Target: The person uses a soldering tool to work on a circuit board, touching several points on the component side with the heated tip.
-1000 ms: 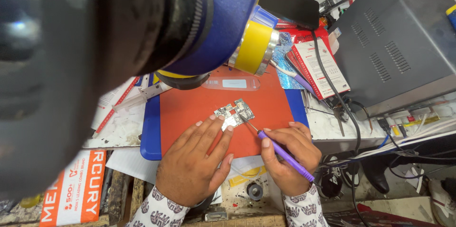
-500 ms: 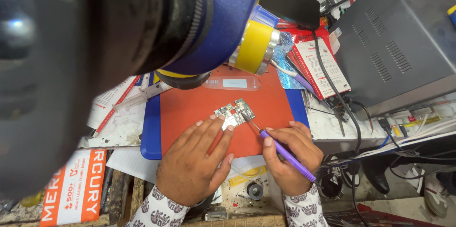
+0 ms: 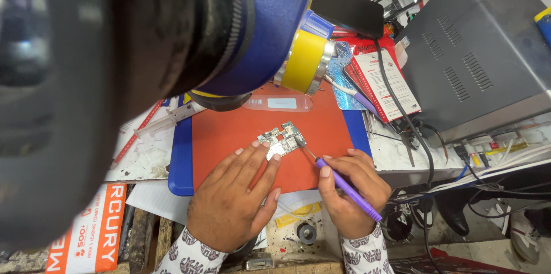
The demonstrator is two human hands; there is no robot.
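Observation:
A small silver circuit board (image 3: 281, 139) lies on an orange-red work mat (image 3: 229, 133). My left hand (image 3: 235, 196) rests flat on the mat, its fingertips pressing the board's near edge. My right hand (image 3: 350, 193) grips a purple-handled screwdriver (image 3: 344, 185) like a pen, with the thin metal tip touching the board's right side. A large blue and black microscope body (image 3: 172, 27) with a yellow ring fills the upper left of the view and hides the mat's far part.
A blue mat (image 3: 178, 165) lies under the orange one. A clear plastic strip (image 3: 278, 103) sits at the mat's far edge. Right of it are a grey metal box (image 3: 476, 50), red packages (image 3: 381, 82), a black phone (image 3: 347, 10) and cables.

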